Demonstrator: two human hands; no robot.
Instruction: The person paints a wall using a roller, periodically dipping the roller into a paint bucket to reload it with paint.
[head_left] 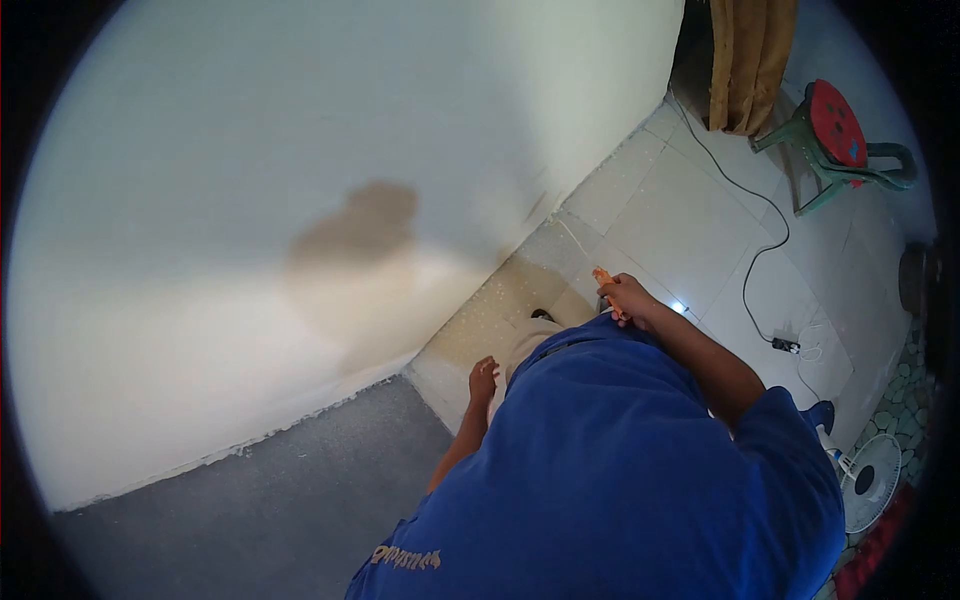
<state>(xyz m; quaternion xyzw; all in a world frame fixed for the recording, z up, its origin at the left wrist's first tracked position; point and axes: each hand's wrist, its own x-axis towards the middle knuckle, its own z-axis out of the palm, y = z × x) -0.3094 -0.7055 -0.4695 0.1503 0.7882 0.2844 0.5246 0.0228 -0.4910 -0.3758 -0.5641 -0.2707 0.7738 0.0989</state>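
Observation:
My right hand (627,298) is closed around an orange object (601,277), held in front of my body over the tiled floor (680,210). What kind of object it is cannot be made out. My left hand (483,380) hangs beside my body near the foot of the white wall (250,200), its fingers loosely bent and slightly apart, with nothing seen in it. The blue shirt (620,450) on my body fills the lower middle of the view. A brown patch (375,225) shows on the wall.
A green chair with a red seat (838,122) stands at the upper right beside a brown cloth (755,65). A black cable (788,230) runs over the tiles to a power strip (785,345). A fan (870,482) is at the lower right. Grey floor (280,500) lies at lower left.

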